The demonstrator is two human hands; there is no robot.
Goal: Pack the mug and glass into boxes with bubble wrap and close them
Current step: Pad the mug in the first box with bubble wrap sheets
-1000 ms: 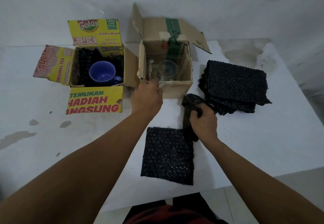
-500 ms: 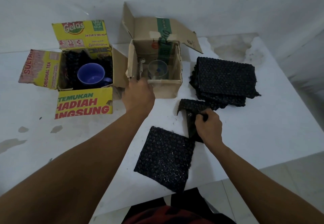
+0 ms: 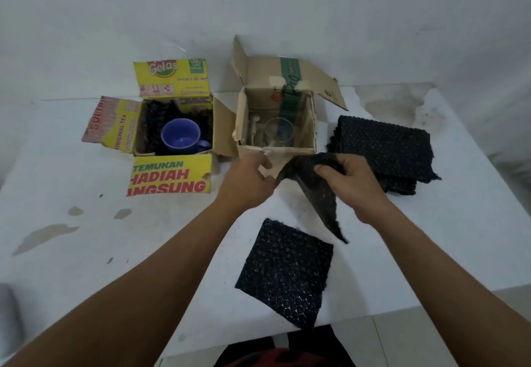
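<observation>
View from above a white table [image 3: 86, 237], person's arms entering from the near edge. Right hand [image 3: 349, 183]: fingers curled over the top edge of a black bubble-wrap sheet [image 3: 313, 194], pinching it so that it hangs clear of the table in a fold, its lower corner pointing down; the fingertips are hidden behind the wrap. Left hand [image 3: 247, 183]: fingers bent, at the sheet's left corner and touching the front of the brown box [image 3: 311, 125]; whether it grips the sheet, the box's torn front flap, or nothing cannot be told, since the palm faces away. Glass [image 3: 279, 132]: upright inside the brown box, bare, its clear wall faint against the cardboard; a pale object just left of it is too indistinct to name. Mug [image 3: 181, 137]: blue, upright in the yellow box [image 3: 172, 79], handle toward the brown box, with black wrap [image 3: 152, 125] packed around it; its base is hidden. Both boxes stand side by side with flaps open. A second sheet [image 3: 287, 269] lies flat near the table's front edge, below the hands. A stack [image 3: 385, 145] of sheets lies right of the brown box, partly covered by the right hand. A grey shape at the left margin is cut off and blurred.
</observation>
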